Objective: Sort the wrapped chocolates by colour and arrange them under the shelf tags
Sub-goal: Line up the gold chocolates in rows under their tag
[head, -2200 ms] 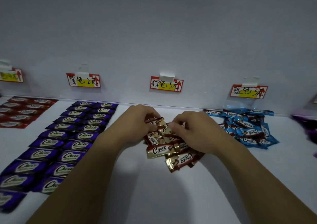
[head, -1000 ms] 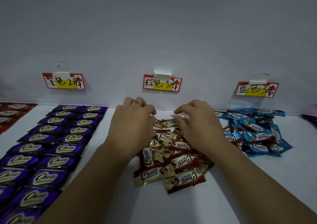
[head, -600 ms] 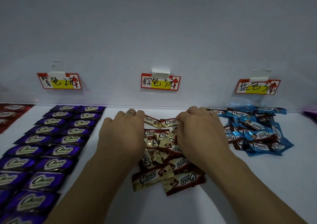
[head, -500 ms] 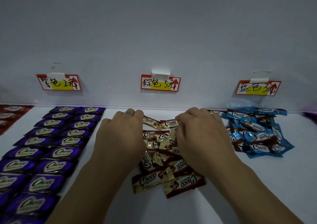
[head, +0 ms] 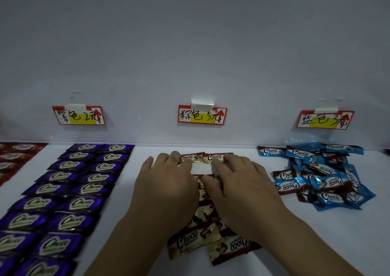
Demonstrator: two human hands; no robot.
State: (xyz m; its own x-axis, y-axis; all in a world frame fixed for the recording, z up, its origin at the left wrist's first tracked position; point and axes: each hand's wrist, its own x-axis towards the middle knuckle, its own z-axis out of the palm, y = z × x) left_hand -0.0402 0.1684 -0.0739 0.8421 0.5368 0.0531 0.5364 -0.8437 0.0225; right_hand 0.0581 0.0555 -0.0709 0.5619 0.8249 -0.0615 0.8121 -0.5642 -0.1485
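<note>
Left hand [head: 168, 189] and right hand [head: 244, 189] lie flat on the brown pile [head: 190, 239] on the surface [head: 316, 244] below the middle tag [head: 202, 115]. Their fingers [head: 240, 166] are nearly straight and grip nothing, tips pressing two brown chocolates [head: 215, 157] just under the tag. Purple rows [head: 80, 182] lie left of it, a blue heap [head: 322, 180] right.

— What's that white shelf [head: 316, 244] carrying?
— My gold-brown heap [head: 190, 242] sits mid-shelf, with two gold-brown bars [head: 213, 157] side by side just behind it.
— And either side?
— Left of the heap, purple bars [head: 69, 189] in two neat columns, red ones [head: 14, 155] beyond them. Right of it, a loose blue pile [head: 325, 182].
</note>
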